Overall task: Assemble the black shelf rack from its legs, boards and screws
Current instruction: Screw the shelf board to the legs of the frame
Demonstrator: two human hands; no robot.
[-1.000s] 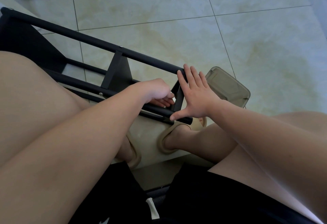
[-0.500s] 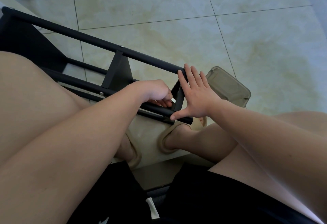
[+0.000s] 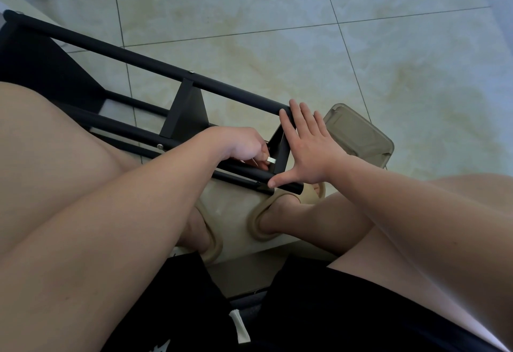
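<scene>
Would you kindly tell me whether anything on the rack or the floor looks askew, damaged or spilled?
Nothing stands out. The black rack lies on its side, which suits assembly. The right hand presses flat on its end while the left hand pinches a small silver piece. No spill or damage shows.

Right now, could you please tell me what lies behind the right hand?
A translucent grey-brown plastic container on the tiled floor sits just beyond the right hand. The hand and wrist cover its near left edge, and whether anything is inside cannot be told.
</scene>
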